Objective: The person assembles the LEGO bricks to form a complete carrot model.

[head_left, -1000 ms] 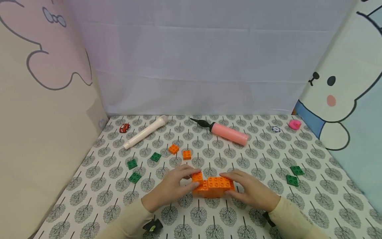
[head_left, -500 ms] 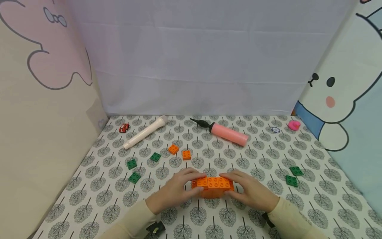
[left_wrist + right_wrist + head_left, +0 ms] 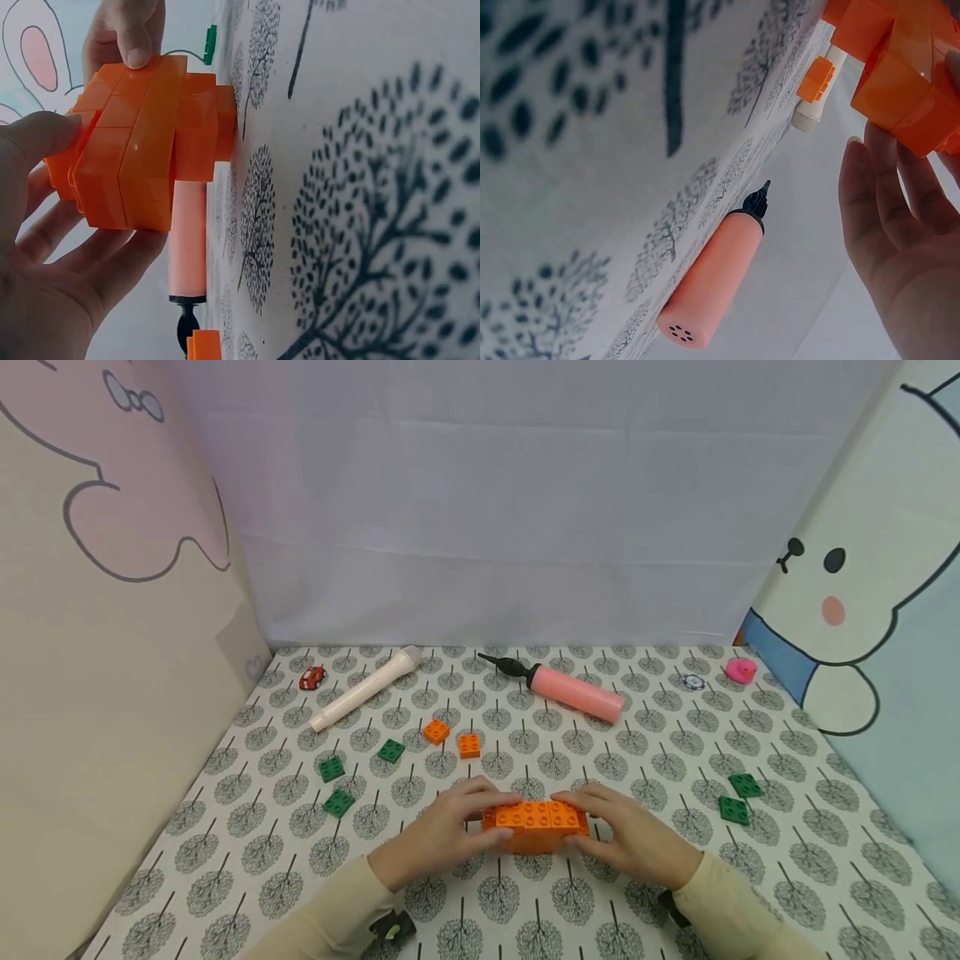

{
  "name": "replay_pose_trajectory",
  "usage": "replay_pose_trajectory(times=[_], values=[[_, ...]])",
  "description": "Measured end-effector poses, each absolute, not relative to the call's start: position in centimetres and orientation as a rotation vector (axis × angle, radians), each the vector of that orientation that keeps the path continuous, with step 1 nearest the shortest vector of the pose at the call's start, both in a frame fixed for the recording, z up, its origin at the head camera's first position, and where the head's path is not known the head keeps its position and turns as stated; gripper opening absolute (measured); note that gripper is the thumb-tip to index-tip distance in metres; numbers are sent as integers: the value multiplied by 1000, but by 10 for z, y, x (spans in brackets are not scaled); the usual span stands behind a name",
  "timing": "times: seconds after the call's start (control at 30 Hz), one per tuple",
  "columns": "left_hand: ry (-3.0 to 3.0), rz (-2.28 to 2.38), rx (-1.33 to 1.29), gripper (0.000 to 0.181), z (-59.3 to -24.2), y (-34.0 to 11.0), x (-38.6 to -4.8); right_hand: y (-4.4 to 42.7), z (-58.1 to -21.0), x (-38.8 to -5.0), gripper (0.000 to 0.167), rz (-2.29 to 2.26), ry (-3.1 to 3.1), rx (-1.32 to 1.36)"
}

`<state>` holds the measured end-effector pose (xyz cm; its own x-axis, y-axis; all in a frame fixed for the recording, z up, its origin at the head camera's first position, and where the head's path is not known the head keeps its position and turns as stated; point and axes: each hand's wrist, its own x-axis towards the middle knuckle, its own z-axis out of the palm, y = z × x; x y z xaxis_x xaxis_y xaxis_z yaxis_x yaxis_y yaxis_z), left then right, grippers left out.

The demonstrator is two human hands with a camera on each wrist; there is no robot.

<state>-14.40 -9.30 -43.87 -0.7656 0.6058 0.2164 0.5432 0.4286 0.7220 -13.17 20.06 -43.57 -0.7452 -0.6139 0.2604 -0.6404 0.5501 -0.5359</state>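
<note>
The orange toy-brick assembly (image 3: 534,842) sits centrally, near side; left hand (image 3: 441,828) and right hand (image 3: 628,837) pinch its respective ends between thumb and fingers. Presumably light, stiff, smooth; best held at both ends.

We see smooth, glossy plastic on the orange brick stack (image 3: 150,142); beyond it, a smooth plastic pump (image 3: 716,277); beneath it, a matt, cloth-like table cover (image 3: 540,906); behind it, a matt, lightly creased cloth sheet (image 3: 480,527).
</note>
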Motion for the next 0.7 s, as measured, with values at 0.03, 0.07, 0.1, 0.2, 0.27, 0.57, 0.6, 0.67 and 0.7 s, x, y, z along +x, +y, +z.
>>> replay_pose_trajectory(times=[0.03,0.07,0.1,0.2,0.27,0.57,0.6,0.67,0.7], values=[[2587,1268,1052,44,-439,-93,-144,201,-436,-132,52,976,-2727,1104],[2586,1267,1061,45,-439,-93,-144,201,-436,-132,52,978,-2723,1108],[2584,1267,1070,44,-440,-93,-144,201,-436,-132,52,982,-2724,1106],[2576,1272,1100,44,-441,-94,-145,201,-436,-132,51,994,-2725,1106],[2582,1271,1129,45,-441,-95,-145,201,-436,-133,51,1000,-2729,1106],[2633,1228,1245,46,-444,-94,-145,201,-434,-132,49,1008,-2742,1109],[2630,1224,1244,45,-443,-94,-145,202,-434,-132,49,1005,-2742,1111],[2624,1196,1231,46,-440,-95,-146,201,-433,-132,49,989,-2754,1103],[2615,1180,1227,46,-438,-96,-147,201,-433,-132,49,978,-2756,1100]])
